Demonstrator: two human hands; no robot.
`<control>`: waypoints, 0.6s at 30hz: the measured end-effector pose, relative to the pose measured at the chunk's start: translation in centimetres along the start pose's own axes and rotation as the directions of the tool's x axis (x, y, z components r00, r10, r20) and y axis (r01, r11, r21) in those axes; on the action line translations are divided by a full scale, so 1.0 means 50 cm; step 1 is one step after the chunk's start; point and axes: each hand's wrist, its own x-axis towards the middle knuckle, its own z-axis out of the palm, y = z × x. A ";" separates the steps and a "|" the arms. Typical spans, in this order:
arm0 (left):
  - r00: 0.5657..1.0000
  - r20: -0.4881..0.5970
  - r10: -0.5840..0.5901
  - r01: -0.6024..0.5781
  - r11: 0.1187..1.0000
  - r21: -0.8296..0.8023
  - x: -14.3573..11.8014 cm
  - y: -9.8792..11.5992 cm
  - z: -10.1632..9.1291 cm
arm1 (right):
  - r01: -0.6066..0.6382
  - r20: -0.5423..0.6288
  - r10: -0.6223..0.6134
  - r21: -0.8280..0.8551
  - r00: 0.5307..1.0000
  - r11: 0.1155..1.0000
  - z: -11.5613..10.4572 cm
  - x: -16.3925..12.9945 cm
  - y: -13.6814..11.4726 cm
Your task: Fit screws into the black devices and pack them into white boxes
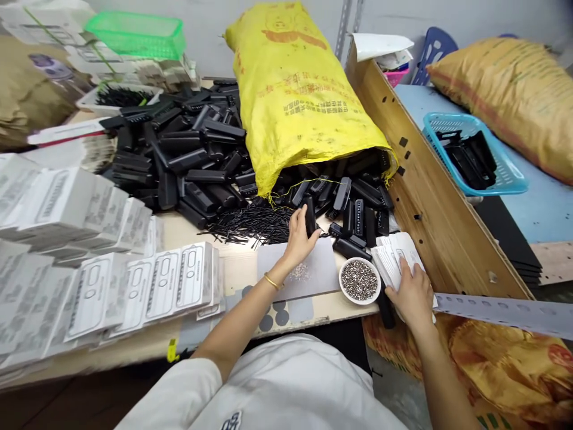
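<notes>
My left hand [299,237] grips a black plastic casing [310,214] at the edge of the pile of black casings [197,149] that spills from a yellow sack [290,89]. My right hand [412,292] rests on a stack of white packaging cards [394,254] at the table's right edge. Between the hands stands a small white bowl of tiny metal screws [359,279]. A few loose screws [299,272] lie on a grey sheet [313,263] under my left wrist. Thin black pins [250,227] are scattered in front of the pile.
Stacks of white packaged cards [89,257] cover the table's left side. A wooden board [430,197] walls off the right. Beyond it sit a blue basket of black parts [474,155] and an orange sack [510,89]. A green basket [138,33] stands at the back left.
</notes>
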 end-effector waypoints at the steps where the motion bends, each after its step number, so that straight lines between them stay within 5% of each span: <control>1: 1.000 0.020 0.022 -0.022 1.000 0.013 -0.012 0.000 0.007 | -0.006 0.002 0.006 -0.034 1.000 0.999 -0.005 0.000 -0.010; 12: 0.979 0.163 0.121 -0.119 0.993 -0.024 -0.074 0.010 0.023 | -0.077 -0.012 0.076 -0.137 0.997 0.988 -0.026 0.038 -0.026; 15: 0.966 0.234 0.105 -0.073 0.987 -0.142 -0.090 0.038 0.041 | -0.074 -0.017 0.072 -0.127 0.997 0.989 -0.032 0.045 -0.017; 18: 0.916 0.398 0.055 0.105 0.924 -0.368 -0.114 0.076 0.061 | -0.060 -0.101 0.056 -0.041 0.993 0.997 -0.071 0.037 -0.023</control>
